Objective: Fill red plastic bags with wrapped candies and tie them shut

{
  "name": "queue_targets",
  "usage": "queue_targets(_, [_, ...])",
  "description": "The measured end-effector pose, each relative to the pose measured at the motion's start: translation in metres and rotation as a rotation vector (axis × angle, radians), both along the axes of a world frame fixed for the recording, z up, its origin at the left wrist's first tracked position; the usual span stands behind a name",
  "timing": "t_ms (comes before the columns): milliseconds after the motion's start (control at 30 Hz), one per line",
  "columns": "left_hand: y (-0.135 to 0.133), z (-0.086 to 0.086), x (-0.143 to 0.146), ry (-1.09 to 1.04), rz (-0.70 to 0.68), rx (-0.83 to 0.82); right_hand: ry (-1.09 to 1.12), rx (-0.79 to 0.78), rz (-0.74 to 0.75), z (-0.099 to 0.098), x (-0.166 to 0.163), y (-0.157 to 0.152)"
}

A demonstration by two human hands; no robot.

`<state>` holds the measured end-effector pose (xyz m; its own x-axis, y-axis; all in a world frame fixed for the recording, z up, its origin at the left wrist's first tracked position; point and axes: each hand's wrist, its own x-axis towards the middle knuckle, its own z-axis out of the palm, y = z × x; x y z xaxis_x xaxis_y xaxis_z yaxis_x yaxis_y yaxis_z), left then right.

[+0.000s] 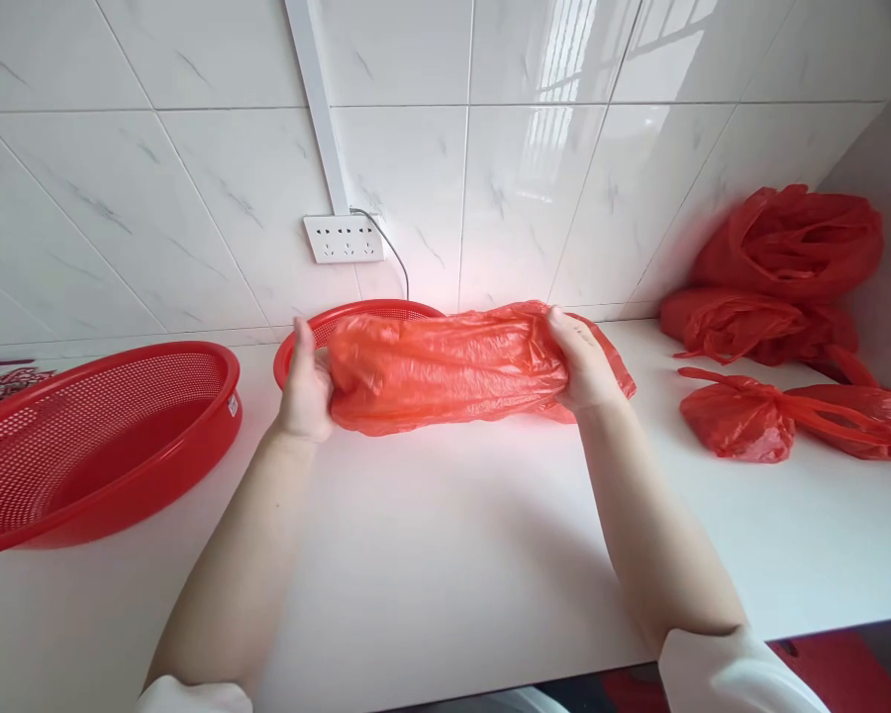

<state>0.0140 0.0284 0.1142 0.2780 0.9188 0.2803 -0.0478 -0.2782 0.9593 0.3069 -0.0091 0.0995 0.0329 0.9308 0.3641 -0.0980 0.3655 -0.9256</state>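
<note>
A long red plastic bag [449, 366] with something bulky inside is held level above the white counter [445, 555]. My left hand [308, 391] supports its left end, thumb up and the fingers hidden behind and under the bag. At the other end my right hand [585, 361] grips the bag, thumb on top, with loose plastic trailing past the wrist. What the bag contains cannot be made out through the plastic. Behind its left part stands a red mesh basket [289, 347], partly covered by the bag and my left hand.
A larger red mesh basket [223, 396] sits at the left. Several red plastic bags [787, 243] are piled in the right corner, with a smaller knotted bag [746, 421] in front. A socket strip [344, 240] with a cable is on the tiled wall.
</note>
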Motion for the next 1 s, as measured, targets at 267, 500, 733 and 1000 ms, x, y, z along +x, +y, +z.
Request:
queue_targets(267, [-0.034,0.034,-0.006,0.874,-0.330,0.167,-0.667,0.145,0.576,0.012,0.010,-0.014])
queue_targets(500, [-0.044,0.017,0.019,0.941,-0.297,0.188,-1.208,-0.129,0.481,-0.014,-0.040,-0.011])
queue_targets(733, [-0.038,0.003,0.030,0.885,-0.259,0.292,-1.678,-0.271,0.294,-0.071,-0.072,0.017])
queue_targets(1000, [-0.066,0.010,0.049,0.592,-0.188,0.726,-1.578,0.133,0.109,-0.043,-0.076,0.000])
